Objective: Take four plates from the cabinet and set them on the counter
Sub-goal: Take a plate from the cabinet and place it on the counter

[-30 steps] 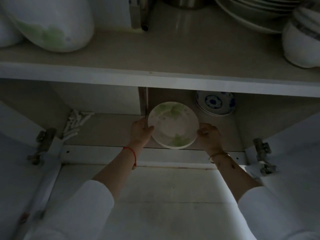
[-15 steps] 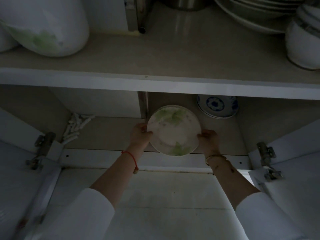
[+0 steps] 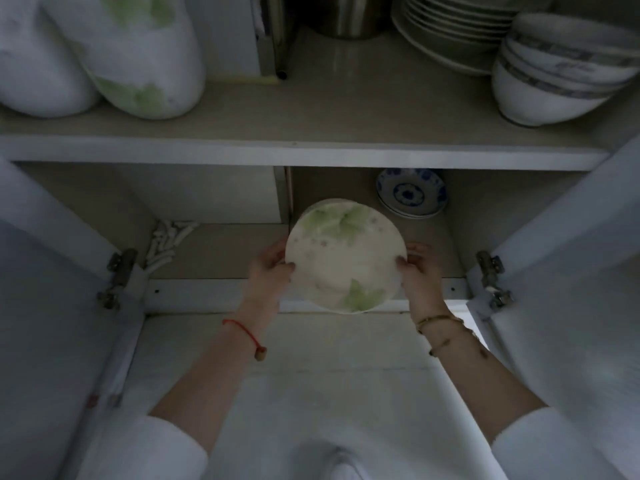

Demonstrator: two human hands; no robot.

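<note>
A small stack of white plates with green leaf prints is held between both hands at the front edge of the lower cabinet shelf. My left hand grips the stack's left rim, thumb on top. My right hand grips the right rim. The stack tilts toward me and overhangs the shelf's front lip. How many plates are in the stack cannot be made out in the dim light.
Blue-patterned dishes lean at the back right of the lower shelf. The upper shelf holds stacked plates, stacked bowls, a metal pot and white bagged items. Both cabinet doors stand open. White sticks lie at left.
Both hands have drawn the plate stack forward and out of the cabinet, from resting deeper on the shelf to overhanging its front edge.
</note>
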